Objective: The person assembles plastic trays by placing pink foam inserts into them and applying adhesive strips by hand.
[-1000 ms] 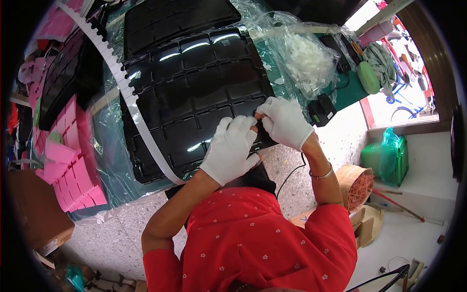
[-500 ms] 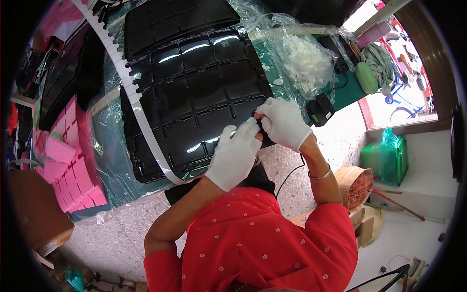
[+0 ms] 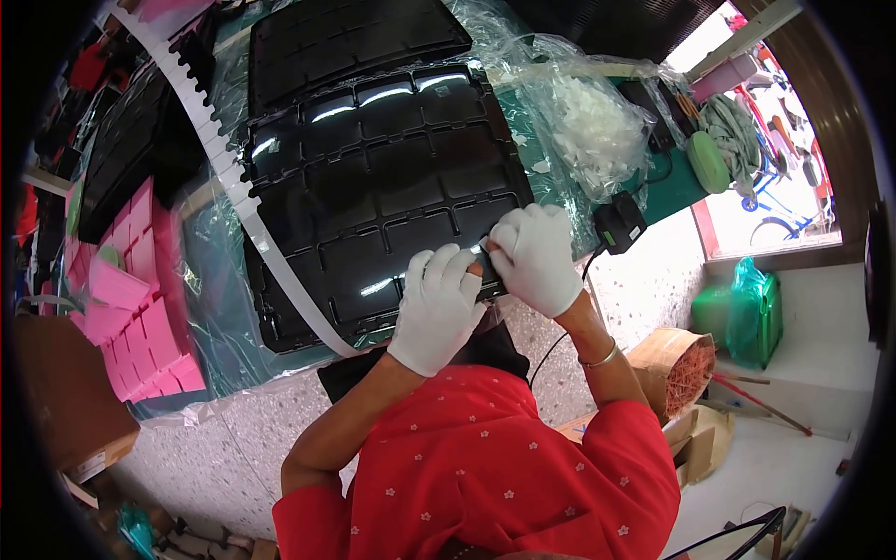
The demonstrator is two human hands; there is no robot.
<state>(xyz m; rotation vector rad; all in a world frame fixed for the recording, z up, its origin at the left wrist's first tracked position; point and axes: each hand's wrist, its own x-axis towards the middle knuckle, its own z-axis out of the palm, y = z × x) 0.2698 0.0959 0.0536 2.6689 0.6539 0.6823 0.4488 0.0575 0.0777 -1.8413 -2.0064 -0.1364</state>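
A glossy black plastic tray (image 3: pixel 373 219), moulded into shallow rectangular compartments, lies on the table in front of me. Both hands wear white gloves, with bare skin showing at the thumbs. My left hand (image 3: pixel 434 308) rests at the tray's near edge, its fingers curled; whatever they grip is hidden. Beside it, my right hand (image 3: pixel 539 261) is bent over the near right corner, thumb and fingers drawn together in a pinch. What sits in that pinch is too small to make out. A long white notched strip (image 3: pixel 271 252) runs across the tray's left side.
Behind lies another black tray (image 3: pixel 359 42). Pink blocks (image 3: pixel 140 308) and stacked black trays (image 3: pixel 131 159) stand at the left. On the right are a clear bag of white pieces (image 3: pixel 597 131), a black adapter (image 3: pixel 619 222) with its cable and a green oval object (image 3: pixel 707 161).
My hands have come slightly apart at the tray's near right corner. Both have shifted a little toward me, and the left fingers have spread slightly while staying bent.
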